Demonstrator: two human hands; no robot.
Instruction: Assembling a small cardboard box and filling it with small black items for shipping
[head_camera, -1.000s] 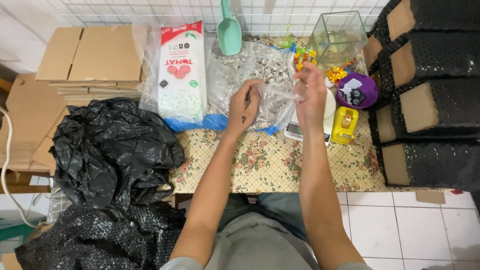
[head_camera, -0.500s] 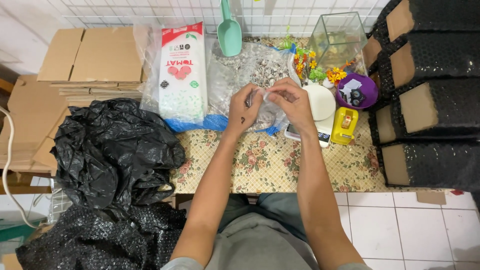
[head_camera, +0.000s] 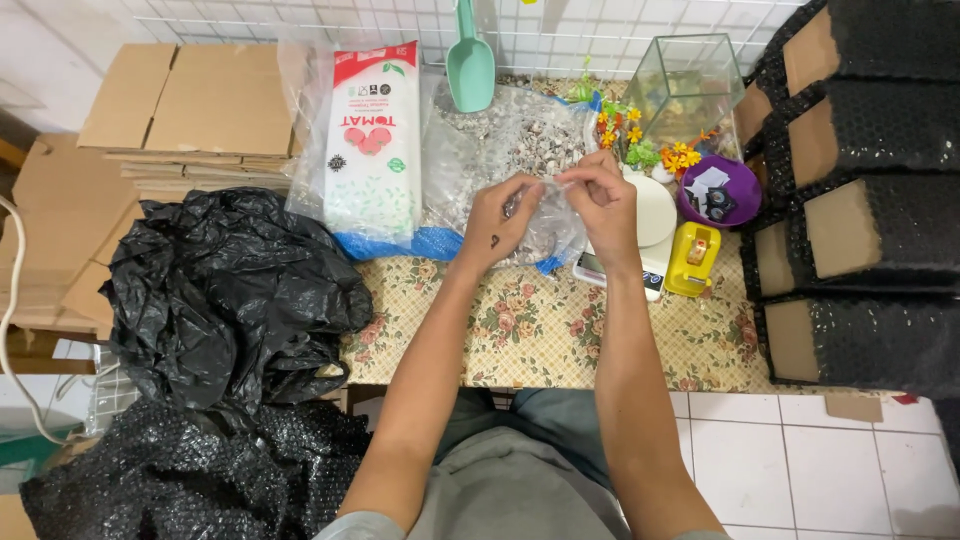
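Evidently a small clear bag (head_camera: 545, 215) of pebbles is being pinched at its mouth, above the flowered bench (head_camera: 540, 330), by the left hand (head_camera: 500, 220) and right hand (head_camera: 600, 205), both grips clamped on it; sealing seems unfinished. Black plastic sheeting (head_camera: 230, 290), a large pebble bag (head_camera: 510, 135), a white scale (head_camera: 645, 215) and a yellow tape dispenser (head_camera: 693, 258) are crowding round.

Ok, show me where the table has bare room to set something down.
The floral tablecloth is bare along its near edge, between the black plastic bags and the black-wrapped boxes. The far half is crowded: white pouch, gravel bag, scale, yellow tape dispenser, purple bowl.
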